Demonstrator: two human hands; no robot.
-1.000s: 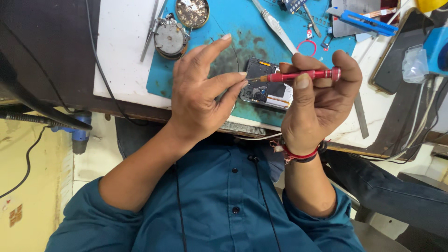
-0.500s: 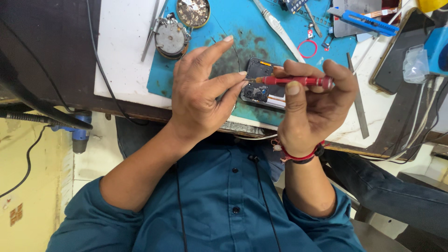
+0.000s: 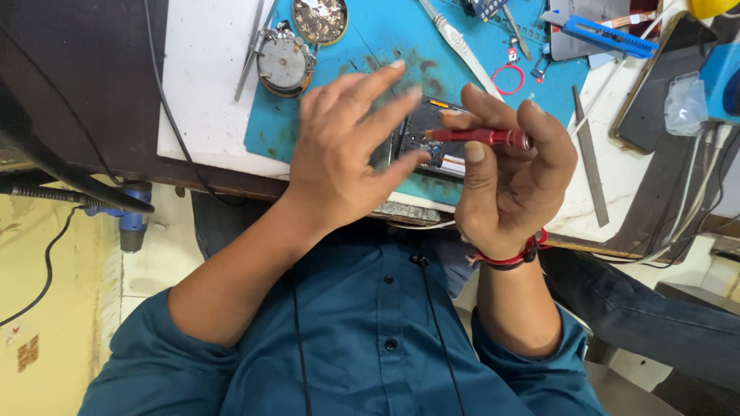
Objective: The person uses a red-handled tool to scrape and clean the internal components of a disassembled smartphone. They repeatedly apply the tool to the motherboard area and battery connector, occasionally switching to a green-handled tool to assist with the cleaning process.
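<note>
The right hand [image 3: 509, 185] grips a red screwdriver [image 3: 482, 136], and its tip has moved down onto the opened phone [image 3: 432, 142] on the blue mat [image 3: 385, 38]. The left hand [image 3: 347, 154], fingers now spread open, steadies the phone's near side.

Blue mat [image 3: 385, 46] on white bench [image 3: 204, 85]

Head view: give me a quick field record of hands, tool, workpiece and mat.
left hand: fingers spread, resting on the phone
right hand: grips the red screwdriver
screwdriver tip: points left at the phone's open back
phone: opened, lying on the blue mat
nearby on mat: tweezers, red ring, round dish
</note>
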